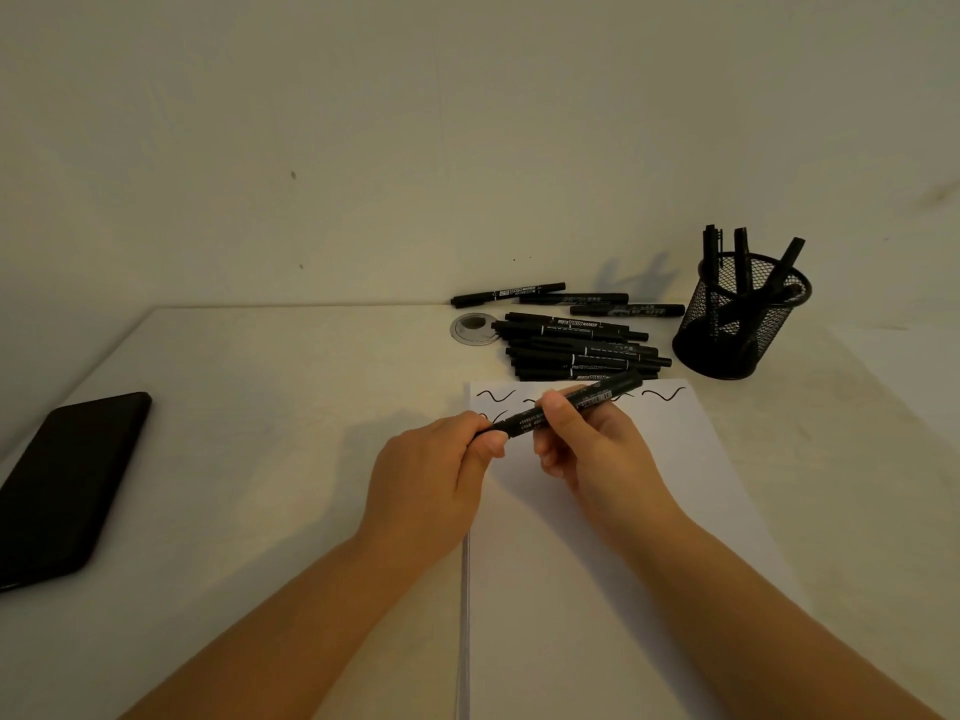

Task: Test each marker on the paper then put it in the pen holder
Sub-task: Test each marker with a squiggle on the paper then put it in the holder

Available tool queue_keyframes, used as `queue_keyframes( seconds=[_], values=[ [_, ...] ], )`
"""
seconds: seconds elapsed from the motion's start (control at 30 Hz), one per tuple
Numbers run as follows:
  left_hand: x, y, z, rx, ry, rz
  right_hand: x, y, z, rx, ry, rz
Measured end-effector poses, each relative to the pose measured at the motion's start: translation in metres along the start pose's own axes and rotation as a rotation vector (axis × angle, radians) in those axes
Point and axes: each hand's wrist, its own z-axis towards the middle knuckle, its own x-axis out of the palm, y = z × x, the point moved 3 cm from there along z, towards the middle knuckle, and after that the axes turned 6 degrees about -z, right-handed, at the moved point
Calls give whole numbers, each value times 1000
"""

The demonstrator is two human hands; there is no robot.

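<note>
Over the paper (597, 537) on the bench, both hands are gripping one marker (561, 407): left hand (431, 475) pinching its end, probably the cap; right hand (587, 444) holding the barrel. Next: uncapping or recapping, then the pen holder (743, 319).

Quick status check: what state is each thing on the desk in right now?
Held marker: gripped by both hands over the paper.
Left hand: pinching the marker's left end.
Right hand: curled round the barrel.
Paper: several squiggles along the top.
Pen holder: upright, several markers inside.
Marker pile: lying flat.
Phone: screen dark.
</note>
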Motion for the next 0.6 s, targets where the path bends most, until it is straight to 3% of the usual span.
queue_keyframes(
  seconds=[0.1,0.4,0.6],
  values=[
    [1,0,-1,-32,43,-82,0,2,0,-27,33,5],
    [5,-1,-3,-344,217,-634,4,11,-4,-76,94,-29],
    [1,-2,-4,-380,259,-695,7,13,-5,-144,107,-79]
  ],
)
